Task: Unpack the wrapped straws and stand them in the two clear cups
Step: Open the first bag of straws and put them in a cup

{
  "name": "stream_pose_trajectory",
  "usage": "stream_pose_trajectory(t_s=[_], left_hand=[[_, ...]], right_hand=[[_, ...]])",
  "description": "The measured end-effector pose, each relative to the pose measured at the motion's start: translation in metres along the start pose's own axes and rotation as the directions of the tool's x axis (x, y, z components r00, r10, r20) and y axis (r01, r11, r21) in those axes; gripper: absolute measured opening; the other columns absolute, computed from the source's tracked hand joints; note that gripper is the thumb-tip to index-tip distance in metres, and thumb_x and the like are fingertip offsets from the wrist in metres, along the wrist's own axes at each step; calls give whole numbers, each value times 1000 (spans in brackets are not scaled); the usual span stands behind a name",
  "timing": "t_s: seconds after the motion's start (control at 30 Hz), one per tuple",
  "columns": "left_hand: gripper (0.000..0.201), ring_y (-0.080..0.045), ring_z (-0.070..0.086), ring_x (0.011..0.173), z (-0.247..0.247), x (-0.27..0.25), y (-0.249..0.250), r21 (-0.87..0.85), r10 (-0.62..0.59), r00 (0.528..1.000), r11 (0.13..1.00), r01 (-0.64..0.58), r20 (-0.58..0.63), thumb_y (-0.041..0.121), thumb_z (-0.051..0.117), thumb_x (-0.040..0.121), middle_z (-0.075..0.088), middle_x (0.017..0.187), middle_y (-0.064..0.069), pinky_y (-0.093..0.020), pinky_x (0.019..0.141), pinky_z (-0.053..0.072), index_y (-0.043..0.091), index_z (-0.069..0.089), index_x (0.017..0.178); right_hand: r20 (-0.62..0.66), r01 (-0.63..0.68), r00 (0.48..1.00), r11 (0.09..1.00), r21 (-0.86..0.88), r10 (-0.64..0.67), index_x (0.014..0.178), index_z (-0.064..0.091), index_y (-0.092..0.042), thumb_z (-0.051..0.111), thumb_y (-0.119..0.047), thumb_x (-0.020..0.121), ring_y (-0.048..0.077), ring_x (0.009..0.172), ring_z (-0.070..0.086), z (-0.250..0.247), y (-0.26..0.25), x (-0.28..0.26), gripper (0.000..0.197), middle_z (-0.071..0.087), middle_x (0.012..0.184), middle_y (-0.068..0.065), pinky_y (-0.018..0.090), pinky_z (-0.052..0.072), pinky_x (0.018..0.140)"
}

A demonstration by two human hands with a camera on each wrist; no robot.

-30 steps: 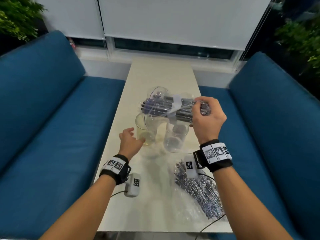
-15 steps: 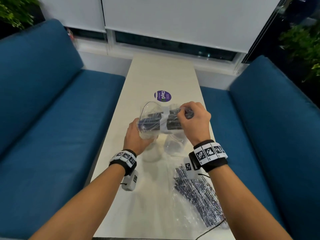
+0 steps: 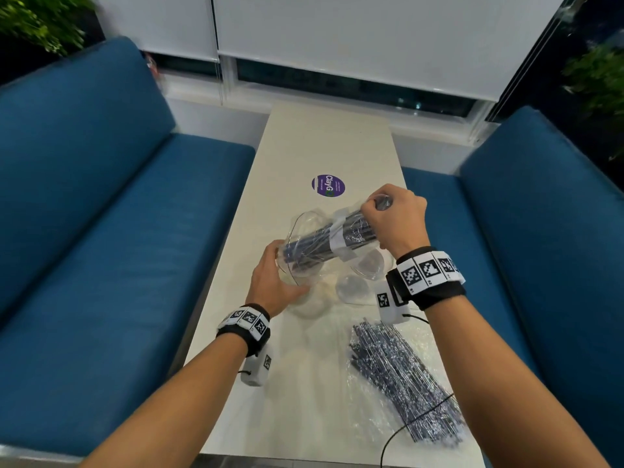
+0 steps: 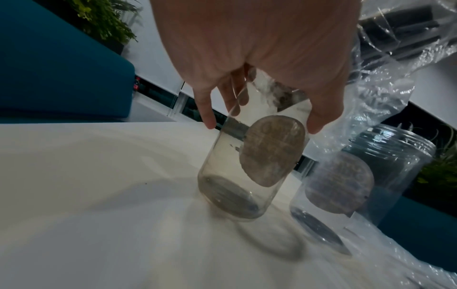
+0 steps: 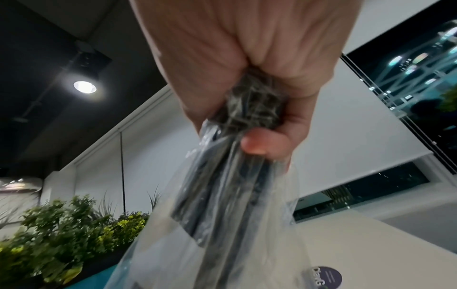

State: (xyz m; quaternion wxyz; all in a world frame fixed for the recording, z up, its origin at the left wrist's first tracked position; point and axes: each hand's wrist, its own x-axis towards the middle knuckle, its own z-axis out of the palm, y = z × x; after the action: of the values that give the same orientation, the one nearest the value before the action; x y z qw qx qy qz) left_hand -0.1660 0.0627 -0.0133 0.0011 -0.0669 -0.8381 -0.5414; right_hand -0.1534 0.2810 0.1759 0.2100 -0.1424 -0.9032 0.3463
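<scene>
My right hand (image 3: 395,221) is fisted tight around one end of a bundle of dark straws in a clear plastic bag (image 3: 324,243), banded near its middle with a white paper strip; the right wrist view shows my fingers (image 5: 257,144) and thumb curled fully round the crinkled bag end (image 5: 249,109). The bundle slopes down from that grip toward my left, its lower end inside the loose open mouth of the bag and above the rim of a clear plastic cup (image 4: 245,166). My left hand (image 3: 273,282) holds that cup from above near its rim, fingers (image 4: 207,109) down one side and thumb down the other; the cup is tilted, its base edge on the white tabletop (image 3: 324,143). A second clear plastic cup (image 3: 366,275) stands just beside it, to the right. Nearer to me on the right lies a loose heap of thin dark wrapped straws on crumpled clear plastic (image 3: 401,376). A round purple sticker (image 3: 328,185) sits farther up the tabletop. Against the frame half a second ago, the bundle is tipped more steeply, with my right hand higher and farther from me, and my left hand is lower on the cup. A second ago my left hand only touched the cup and the bundle lay level.
</scene>
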Motion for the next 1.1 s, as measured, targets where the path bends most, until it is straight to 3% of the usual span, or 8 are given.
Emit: stream_pose_trajectory(t_s=[0.1,0.23,0.33,0.43,0.57,0.7,0.9,1.1], left_hand=[[103,-13,67,115,3,-2,-1,2,12,1000,1000,-12,-6,36,103,59,65,131,11,-41,102,58,31,44,144],[107,-17,64,122,8,-2,-5,22,32,999,999,-31,-25,40,101,60,57,138,8,-45,104,57,29,41,149],[119,-15,57,134,12,-5,-10,-19,7,1000,1000,-8,-13,39,101,62,46,150,5,-45,112,53,28,32,158],[135,-11,49,141,15,-9,-7,-68,-38,999,997,36,-30,50,103,60,41,163,2,-38,119,46,29,20,165],[119,-18,64,130,18,-9,-4,-28,-51,997,998,49,-65,59,98,61,61,147,9,-44,110,56,44,30,158],[119,-18,67,127,18,-9,-7,46,-38,997,998,41,-71,67,94,59,63,145,12,-46,106,58,42,33,157],[126,-21,64,130,17,-20,-1,90,15,996,996,-7,-89,53,97,66,62,149,3,-43,111,54,41,20,164],[98,-9,58,116,14,-21,1,101,62,994,993,-54,-85,47,97,71,60,134,2,-30,105,52,21,49,153]], right_hand=[[2,89,996,995,-48,-89,95,76,-9,66,-22,92,19,84,62,4,-9,0,17,74,93,9,26,48,73],[22,172,985,979,-105,-171,104,74,-8,63,-24,94,27,90,60,11,-24,-2,22,68,98,11,33,50,77],[0,155,988,980,-125,-156,102,74,-8,62,-24,94,27,87,60,14,-28,-6,21,69,97,12,33,50,75],[5,101,995,988,-114,-101,94,74,-8,61,-22,92,27,81,62,17,-26,-9,19,71,90,11,36,56,73],[5,68,998,991,-114,-68,96,74,-10,61,-24,91,28,83,63,15,-22,-12,19,71,93,11,30,49,71],[-18,49,999,991,-125,-51,101,74,-10,61,-24,94,26,85,59,10,-22,-12,20,69,98,11,30,45,72],[-20,117,992,970,-211,-124,112,70,-9,58,-26,101,23,83,54,13,-31,-19,23,62,103,10,36,50,73],[-17,123,991,964,-234,-131,113,67,-9,55,-27,103,23,78,49,13,-38,-25,24,50,97,3,33,41,69]])
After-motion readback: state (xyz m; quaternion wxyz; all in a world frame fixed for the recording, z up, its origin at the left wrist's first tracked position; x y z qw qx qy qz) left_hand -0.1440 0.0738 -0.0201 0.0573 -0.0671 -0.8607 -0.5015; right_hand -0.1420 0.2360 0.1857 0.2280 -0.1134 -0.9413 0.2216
